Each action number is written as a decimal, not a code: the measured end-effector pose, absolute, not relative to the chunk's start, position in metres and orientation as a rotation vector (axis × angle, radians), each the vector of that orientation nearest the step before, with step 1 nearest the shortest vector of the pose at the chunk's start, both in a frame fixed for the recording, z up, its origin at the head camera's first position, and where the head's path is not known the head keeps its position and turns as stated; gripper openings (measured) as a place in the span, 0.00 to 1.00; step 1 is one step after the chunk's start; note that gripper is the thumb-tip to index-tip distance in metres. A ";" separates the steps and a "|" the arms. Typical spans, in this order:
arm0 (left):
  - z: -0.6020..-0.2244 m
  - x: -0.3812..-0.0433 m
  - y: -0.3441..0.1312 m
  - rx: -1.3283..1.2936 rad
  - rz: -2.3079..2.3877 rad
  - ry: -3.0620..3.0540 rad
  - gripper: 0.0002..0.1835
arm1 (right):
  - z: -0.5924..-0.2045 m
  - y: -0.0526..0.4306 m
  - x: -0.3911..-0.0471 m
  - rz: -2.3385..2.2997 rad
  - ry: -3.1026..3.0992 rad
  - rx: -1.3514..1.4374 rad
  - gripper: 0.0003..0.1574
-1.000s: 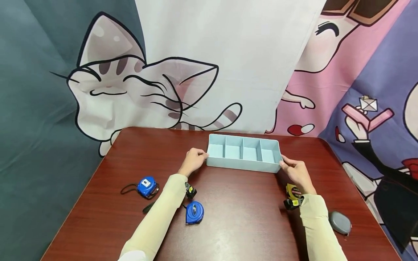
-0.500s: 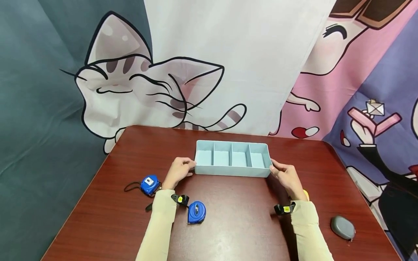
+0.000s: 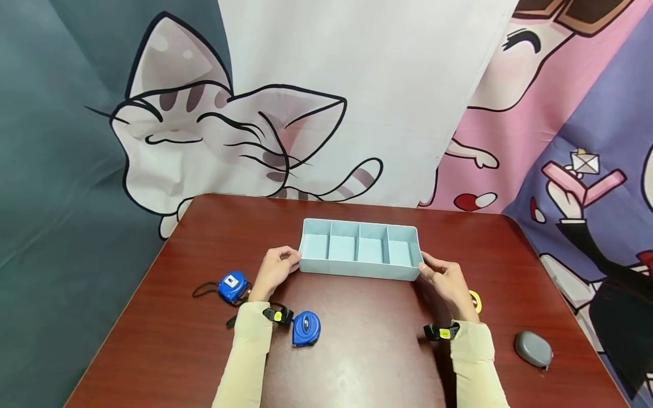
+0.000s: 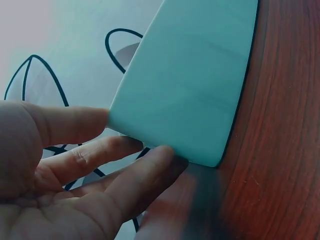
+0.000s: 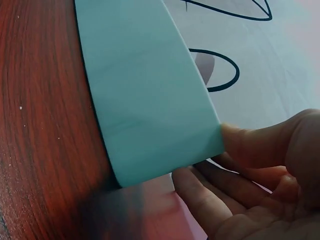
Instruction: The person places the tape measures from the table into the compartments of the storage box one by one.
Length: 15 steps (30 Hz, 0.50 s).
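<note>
Now the pale-blue tray (image 3: 359, 268) sits between left fingers (image 4: 145, 177) and right fingers (image 5: 197, 192), both sets half-curled, pinching its opposite ends.

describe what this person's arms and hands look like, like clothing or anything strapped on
The left hand and right hand are bare, with no glove or ring showing. The left sleeve and right sleeve are long, plain and pale yellow. A small black device with a bright yellow marking sits at each wrist: left device, right device.
</note>
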<state>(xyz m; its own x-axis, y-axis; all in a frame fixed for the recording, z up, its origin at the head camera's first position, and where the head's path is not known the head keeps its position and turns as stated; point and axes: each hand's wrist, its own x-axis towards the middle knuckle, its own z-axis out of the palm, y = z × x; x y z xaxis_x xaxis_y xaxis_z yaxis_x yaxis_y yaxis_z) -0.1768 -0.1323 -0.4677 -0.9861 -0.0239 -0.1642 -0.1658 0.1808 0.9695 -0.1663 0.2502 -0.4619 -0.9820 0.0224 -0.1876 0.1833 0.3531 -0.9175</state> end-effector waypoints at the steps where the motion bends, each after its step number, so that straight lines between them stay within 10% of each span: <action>1: -0.467 -0.177 -0.133 -0.187 1.928 2.322 0.13 | -0.461 0.250 -0.167 -1.688 2.474 0.193 0.32; 15: -0.470 -0.177 -0.133 -0.134 1.951 2.251 0.20 | -0.449 0.281 -0.164 -1.434 2.633 0.007 0.31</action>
<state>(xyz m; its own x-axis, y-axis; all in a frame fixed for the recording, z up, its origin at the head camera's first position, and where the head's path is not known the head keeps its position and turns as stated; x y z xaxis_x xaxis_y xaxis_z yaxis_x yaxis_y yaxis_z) -0.1765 -0.1333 -0.4702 -0.9833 0.0363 -0.1783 -0.1713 0.1450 0.9745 -0.1635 0.2815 -0.4485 -0.9897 -0.0644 -0.1281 0.0726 0.5449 -0.8354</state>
